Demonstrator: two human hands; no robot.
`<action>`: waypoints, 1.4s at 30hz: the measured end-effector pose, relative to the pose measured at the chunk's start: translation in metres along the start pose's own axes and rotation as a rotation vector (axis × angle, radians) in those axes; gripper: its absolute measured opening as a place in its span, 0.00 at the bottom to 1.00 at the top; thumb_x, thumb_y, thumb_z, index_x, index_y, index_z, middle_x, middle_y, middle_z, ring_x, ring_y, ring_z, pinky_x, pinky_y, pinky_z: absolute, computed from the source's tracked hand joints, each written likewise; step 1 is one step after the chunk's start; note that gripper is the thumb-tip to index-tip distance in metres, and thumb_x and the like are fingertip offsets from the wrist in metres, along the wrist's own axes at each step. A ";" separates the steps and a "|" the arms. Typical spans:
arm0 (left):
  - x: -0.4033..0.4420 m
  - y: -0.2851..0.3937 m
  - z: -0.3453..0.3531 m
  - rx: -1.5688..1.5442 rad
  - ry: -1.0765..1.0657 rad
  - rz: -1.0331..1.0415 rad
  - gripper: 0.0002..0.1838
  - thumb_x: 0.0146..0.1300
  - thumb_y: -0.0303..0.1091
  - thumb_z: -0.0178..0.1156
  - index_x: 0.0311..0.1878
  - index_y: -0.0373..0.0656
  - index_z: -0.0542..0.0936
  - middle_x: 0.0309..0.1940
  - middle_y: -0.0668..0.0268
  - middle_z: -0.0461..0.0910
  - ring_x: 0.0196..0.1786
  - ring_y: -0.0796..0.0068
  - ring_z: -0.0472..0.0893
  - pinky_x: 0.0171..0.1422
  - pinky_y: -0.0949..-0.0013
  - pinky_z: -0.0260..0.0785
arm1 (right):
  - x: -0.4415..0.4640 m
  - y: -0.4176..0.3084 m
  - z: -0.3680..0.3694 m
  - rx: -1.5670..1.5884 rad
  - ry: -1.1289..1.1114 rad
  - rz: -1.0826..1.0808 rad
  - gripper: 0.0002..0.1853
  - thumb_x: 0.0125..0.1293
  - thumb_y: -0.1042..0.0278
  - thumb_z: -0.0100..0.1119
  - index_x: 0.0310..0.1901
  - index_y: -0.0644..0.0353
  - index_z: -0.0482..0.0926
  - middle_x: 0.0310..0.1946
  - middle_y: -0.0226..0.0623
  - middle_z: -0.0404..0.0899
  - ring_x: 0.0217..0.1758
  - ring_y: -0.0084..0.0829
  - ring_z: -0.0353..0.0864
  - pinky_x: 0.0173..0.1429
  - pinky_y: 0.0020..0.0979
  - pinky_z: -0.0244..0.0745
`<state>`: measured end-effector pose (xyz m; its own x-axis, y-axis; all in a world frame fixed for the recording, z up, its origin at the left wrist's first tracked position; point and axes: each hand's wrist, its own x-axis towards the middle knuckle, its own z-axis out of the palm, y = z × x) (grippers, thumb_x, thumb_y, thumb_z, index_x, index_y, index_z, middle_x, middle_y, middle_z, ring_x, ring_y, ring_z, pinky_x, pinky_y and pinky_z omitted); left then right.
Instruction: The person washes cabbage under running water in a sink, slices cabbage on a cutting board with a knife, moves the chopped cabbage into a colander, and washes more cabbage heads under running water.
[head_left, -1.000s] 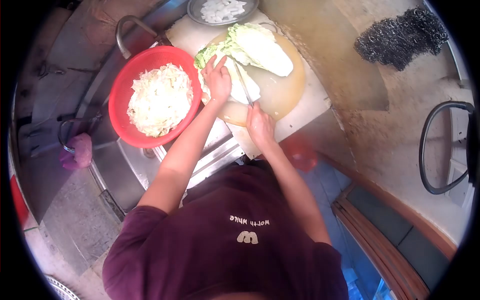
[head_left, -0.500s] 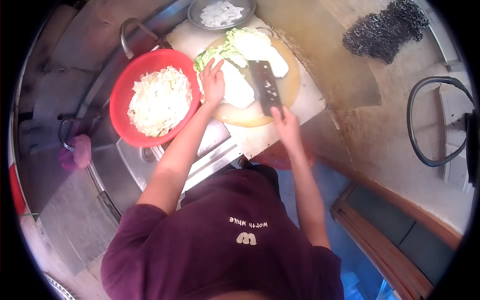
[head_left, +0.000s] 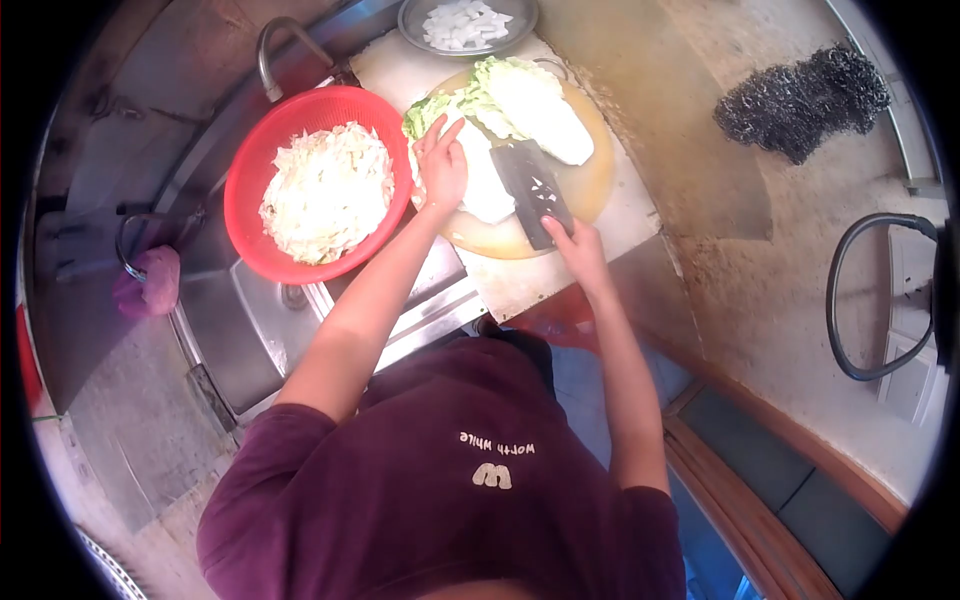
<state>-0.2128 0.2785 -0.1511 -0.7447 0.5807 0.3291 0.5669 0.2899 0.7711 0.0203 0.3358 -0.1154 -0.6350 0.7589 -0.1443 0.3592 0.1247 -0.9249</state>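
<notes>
The left hand (head_left: 442, 177) rests on a smooth-ribbed, frilly-leafed napa cabbage piece (head_left: 487, 190), fingers slightly spread. The right hand (head_left: 583, 255) closes its fingers around the handle end of a cleaver (head_left: 530, 183); white flecks cling to its flat, dark rectangular blade. The cabbage piece lies on a round, yellowish cutting board (head_left: 598, 190), beside a second piece (head_left: 540, 112). A red perforated plastic colander (head_left: 240, 200), left of the board, contains pale shredded cabbage (head_left: 325, 195).
</notes>
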 end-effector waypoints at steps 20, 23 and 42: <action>0.001 -0.001 0.003 0.034 0.044 0.028 0.20 0.59 0.26 0.42 0.50 0.43 0.80 0.59 0.58 0.70 0.57 0.55 0.63 0.65 0.61 0.55 | 0.011 -0.018 0.058 -0.122 0.117 0.108 0.23 0.65 0.49 0.51 0.34 0.66 0.79 0.26 0.52 0.78 0.33 0.51 0.79 0.38 0.43 0.71; 0.001 -0.005 0.003 0.022 0.038 0.043 0.20 0.59 0.25 0.42 0.50 0.44 0.80 0.60 0.59 0.70 0.57 0.55 0.63 0.65 0.61 0.55 | -0.004 -0.015 0.046 -0.219 0.058 0.117 0.23 0.65 0.49 0.51 0.34 0.67 0.79 0.25 0.52 0.78 0.33 0.50 0.79 0.38 0.42 0.71; -0.004 0.022 -0.031 0.152 -0.121 0.196 0.19 0.57 0.28 0.48 0.53 0.39 0.76 0.56 0.55 0.71 0.59 0.53 0.66 0.65 0.57 0.56 | -0.039 -0.005 -0.001 0.460 0.308 0.411 0.13 0.68 0.60 0.51 0.34 0.63 0.74 0.13 0.28 0.67 0.12 0.20 0.64 0.17 0.24 0.59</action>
<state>-0.2084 0.2593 -0.1181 -0.5732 0.7212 0.3890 0.7490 0.2687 0.6056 0.0444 0.3061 -0.1043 -0.2614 0.8420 -0.4720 0.1595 -0.4446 -0.8814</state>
